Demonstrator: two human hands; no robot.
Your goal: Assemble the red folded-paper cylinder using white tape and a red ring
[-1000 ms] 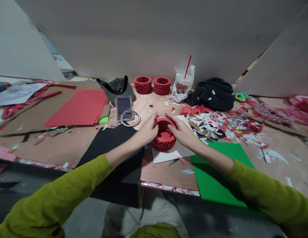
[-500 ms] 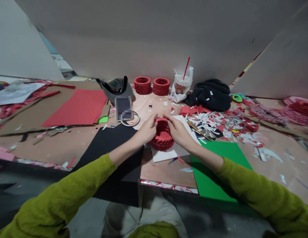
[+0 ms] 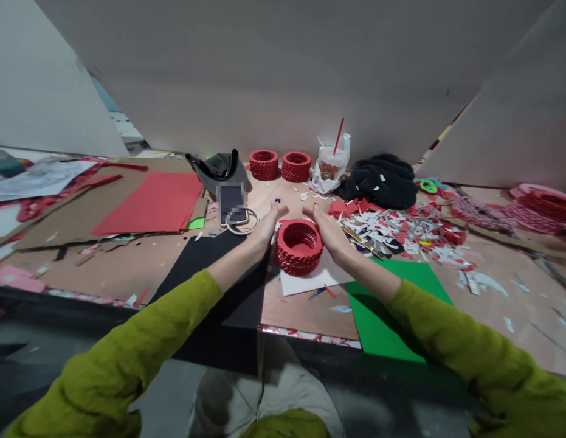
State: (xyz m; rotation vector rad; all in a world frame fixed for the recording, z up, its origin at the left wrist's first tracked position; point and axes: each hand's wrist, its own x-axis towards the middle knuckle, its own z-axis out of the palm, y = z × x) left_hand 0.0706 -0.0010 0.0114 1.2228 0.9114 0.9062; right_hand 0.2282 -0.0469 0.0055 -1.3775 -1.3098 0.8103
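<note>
A round red folded-paper pot [image 3: 299, 258] with a toothed side stands upright on a white sheet [image 3: 294, 285] in front of me. Its hollow shows a red bottom. My left hand [image 3: 269, 227] is at its left side, fingers stretched forward and apart from the thumb. On the opposite side, my right hand [image 3: 327, 230] is held the same way, palm facing the pot. Neither hand grips it; whether the palms brush its sides I cannot tell. Two similar red paper rings [image 3: 263, 165] sit side by side near the back wall.
Black paper [image 3: 219, 292] overhangs the front edge at left, green paper [image 3: 392, 322] at right. Paper scraps [image 3: 392, 228] heap to the right. Behind are a cap [image 3: 221, 170], phone [image 3: 232, 204], bagged drink [image 3: 329, 167] and dark cloth [image 3: 380, 179]. Red sheets [image 3: 146, 204] lie left.
Both hands have let go of the pot's rim and moved apart to its two sides. The pot stays on the white sheet, now more fully in view. The camera has shifted slightly.
</note>
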